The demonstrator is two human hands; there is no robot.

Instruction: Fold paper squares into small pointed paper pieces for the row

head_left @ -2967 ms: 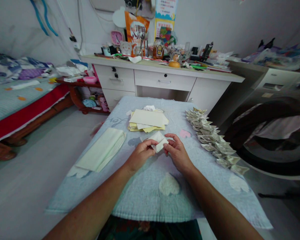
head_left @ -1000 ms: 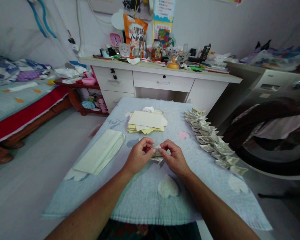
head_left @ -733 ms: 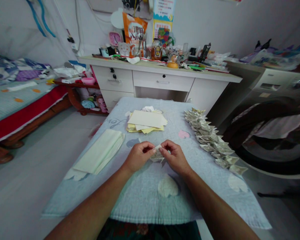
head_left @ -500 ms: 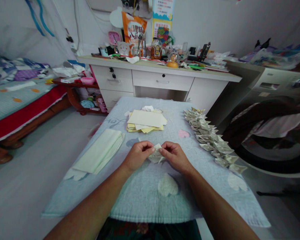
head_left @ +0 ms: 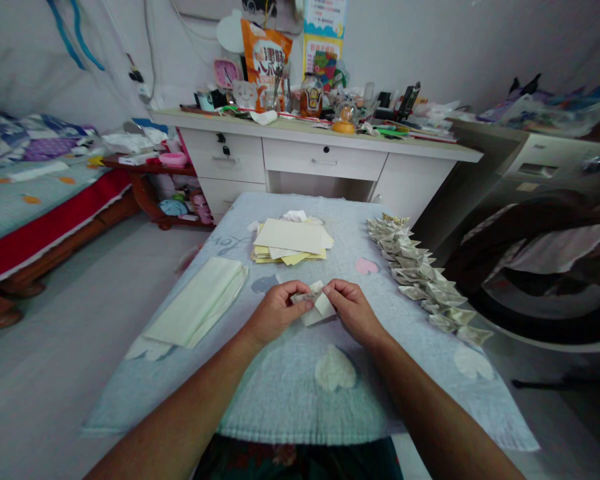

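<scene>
Between my two hands, over the middle of the cloth-covered table, is a small piece of folded paper point(head_left: 316, 315), pale with printed marks. My left hand point(head_left: 280, 308) pinches its left side with thumb and fingers. At its upper right, my right hand point(head_left: 353, 307) grips the paper in the same way, thumb against fingertips. Beyond the hands lies a stack of cream and yellow paper sheets point(head_left: 293, 237). To the left rests a folded pale green sheet bundle point(head_left: 197, 303). Along the right side runs a row of folded paper pieces with pointed ends point(head_left: 420, 277).
A light blue cloth point(head_left: 290, 393) covers the table. Behind it stands a white desk point(head_left: 325, 160) crowded with jars, papers and an orange bag point(head_left: 265, 63). A washing machine point(head_left: 545, 160) is at the right, and a bed point(head_left: 55, 200) at the left.
The folded paper between my hands has opened wider, and a plain pale flap now shows at its right. Both hands stay in nearly the same place.
</scene>
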